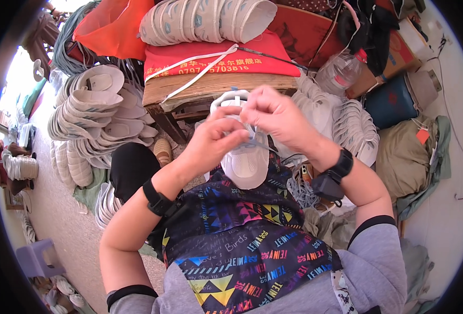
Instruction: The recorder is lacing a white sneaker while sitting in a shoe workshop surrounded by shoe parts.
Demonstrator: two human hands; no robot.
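Note:
A white shoe upper (246, 166) rests in front of me, its toe toward my body and its collar by the wooden bench. Over its lacing area, my left hand (218, 135) has thumb and fingers closed near a grey-blue shoelace (263, 146), which trails off to the right. My right hand (273, 112) is held just above and beside it, fingertips pinched close to my left fingers. What the right fingertips hold is too small to make out. Both hands partly cover the upper's eyelets and tongue.
A wooden bench (216, 85) carries a red bag (273, 52) and a row of stacked shoe uppers (189, 22). More uppers (92, 112) are piled at left. Others (354, 123) lie at right, below a plastic bottle (341, 70). A bundle of grey laces (300, 192) hangs near my right forearm.

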